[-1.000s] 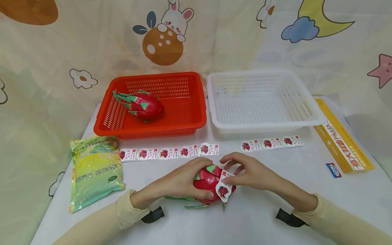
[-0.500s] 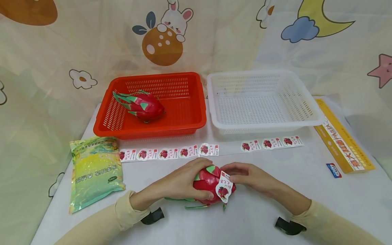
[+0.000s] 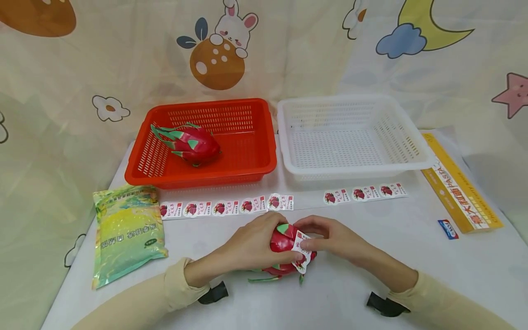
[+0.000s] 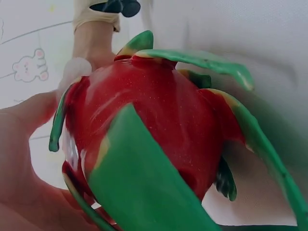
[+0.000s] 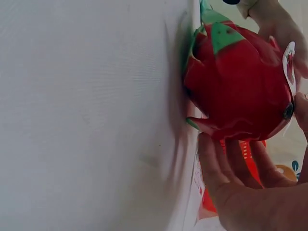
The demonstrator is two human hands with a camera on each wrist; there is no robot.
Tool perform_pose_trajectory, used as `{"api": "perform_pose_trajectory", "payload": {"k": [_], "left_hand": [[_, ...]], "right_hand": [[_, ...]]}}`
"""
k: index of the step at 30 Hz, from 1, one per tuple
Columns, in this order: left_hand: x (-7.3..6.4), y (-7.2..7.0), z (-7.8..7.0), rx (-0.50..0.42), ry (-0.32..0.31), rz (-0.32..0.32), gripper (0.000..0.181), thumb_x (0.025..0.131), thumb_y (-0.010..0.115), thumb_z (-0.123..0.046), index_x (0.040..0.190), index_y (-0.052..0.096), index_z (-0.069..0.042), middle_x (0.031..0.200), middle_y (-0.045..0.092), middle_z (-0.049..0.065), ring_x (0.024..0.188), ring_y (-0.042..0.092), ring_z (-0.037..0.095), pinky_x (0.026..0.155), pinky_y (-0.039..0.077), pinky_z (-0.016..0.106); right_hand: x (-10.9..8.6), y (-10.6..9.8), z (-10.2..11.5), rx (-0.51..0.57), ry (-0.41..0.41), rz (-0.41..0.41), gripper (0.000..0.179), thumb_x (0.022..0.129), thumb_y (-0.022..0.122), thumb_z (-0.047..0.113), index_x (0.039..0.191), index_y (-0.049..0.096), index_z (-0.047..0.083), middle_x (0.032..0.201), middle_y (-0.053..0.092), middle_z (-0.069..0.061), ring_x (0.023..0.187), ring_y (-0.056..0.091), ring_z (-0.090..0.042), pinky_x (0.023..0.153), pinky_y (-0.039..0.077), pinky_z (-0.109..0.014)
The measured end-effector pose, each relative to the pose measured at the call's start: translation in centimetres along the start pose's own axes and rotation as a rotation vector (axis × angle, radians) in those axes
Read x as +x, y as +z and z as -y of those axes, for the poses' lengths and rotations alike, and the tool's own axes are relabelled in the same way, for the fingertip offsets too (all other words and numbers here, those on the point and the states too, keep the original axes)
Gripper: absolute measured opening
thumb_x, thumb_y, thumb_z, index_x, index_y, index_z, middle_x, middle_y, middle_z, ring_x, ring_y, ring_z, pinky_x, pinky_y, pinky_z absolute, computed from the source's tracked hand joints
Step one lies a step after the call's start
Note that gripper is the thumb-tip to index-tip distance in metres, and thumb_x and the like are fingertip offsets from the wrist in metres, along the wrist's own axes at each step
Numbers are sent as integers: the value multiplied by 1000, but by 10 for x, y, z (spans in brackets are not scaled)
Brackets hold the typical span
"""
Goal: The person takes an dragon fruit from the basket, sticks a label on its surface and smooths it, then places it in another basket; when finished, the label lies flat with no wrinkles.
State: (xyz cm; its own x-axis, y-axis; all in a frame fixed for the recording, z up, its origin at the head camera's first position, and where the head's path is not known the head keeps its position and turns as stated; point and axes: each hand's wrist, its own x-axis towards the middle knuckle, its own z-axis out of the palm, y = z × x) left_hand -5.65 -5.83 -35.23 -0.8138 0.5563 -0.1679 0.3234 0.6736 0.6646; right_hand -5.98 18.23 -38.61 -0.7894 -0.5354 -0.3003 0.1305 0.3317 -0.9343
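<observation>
Behind the far edge of the white-covered table point(image 3: 321, 302) hung one patterned cloth point(image 3: 313, 50), printed with a rabbit, a moon and a star. Along that far edge stood one white basket point(image 3: 359, 170), right of centre, and just beside it one red basket point(image 3: 202, 178), left of centre; the red one carried a loose dragon fruit point(image 3: 198, 145) in its left half. Near the left edge lay one yellow-green bag point(image 3: 129, 233), at the red basket's near left corner. By the right edge lay one yellow pasta box point(image 3: 464, 192), set lengthwise, its far end beside the white basket. Midway between the side edges, nearer the near edge than the baskets were, lay one held dragon fruit point(image 3: 282, 240), red with green scales, on its side. The left hand point(image 3: 255, 245) gripped it from above and the left, thumb tip at its sticker; the right hand point(image 3: 340, 238) clasped its right end, fingers on the far side, thumb on the sticker. In front of the baskets ran one label strip point(image 3: 226, 207), five labels left, three right, a gap between. On the fruit sat one white sticker point(image 3: 307, 257), partly covered by the thumbs. Smallest: one blue packet point(image 3: 448, 229), beside the box's near end.
</observation>
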Motion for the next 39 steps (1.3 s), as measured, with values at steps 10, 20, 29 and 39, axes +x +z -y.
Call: {"api": "perform_pose_trajectory", "payload": {"k": [10, 20, 29, 39], "left_hand": [[-2, -1, 7, -27, 52, 34, 65, 73, 78, -48, 125, 49, -25, 125, 52, -10, 112, 50, 8, 77, 53, 19], [-4, 0, 10, -31, 85, 31, 73, 71, 80, -45, 131, 47, -22, 131, 51, -7, 118, 48, 10, 79, 54, 21], [-6, 0, 12, -52, 100, 48, 76, 70, 81, -43, 134, 45, -22, 132, 49, -6, 118, 48, 10, 76, 52, 18], [-12, -7, 20, -17, 122, 118, 88, 69, 82, -45, 143, 40, -23, 148, 37, -5, 130, 39, 12, 84, 53, 23]], "right_hand": [[-10, -3, -9, 39, -137, -11, 44, 93, 64, 15, 134, 51, 9, 136, 55, -14, 121, 57, -5, 91, 53, -22], [-20, 21, 0, -196, -206, -166, 78, 77, 81, 27, 141, 41, 8, 135, 54, -6, 121, 54, -19, 90, 54, -24], [-20, 28, -7, -399, -370, -223, 87, 71, 87, 27, 141, 41, 6, 135, 53, -3, 122, 52, -18, 87, 56, -28], [-20, 14, -9, -443, -463, -141, 83, 76, 83, 31, 143, 39, 10, 139, 49, -8, 124, 50, -13, 87, 56, -32]]}}
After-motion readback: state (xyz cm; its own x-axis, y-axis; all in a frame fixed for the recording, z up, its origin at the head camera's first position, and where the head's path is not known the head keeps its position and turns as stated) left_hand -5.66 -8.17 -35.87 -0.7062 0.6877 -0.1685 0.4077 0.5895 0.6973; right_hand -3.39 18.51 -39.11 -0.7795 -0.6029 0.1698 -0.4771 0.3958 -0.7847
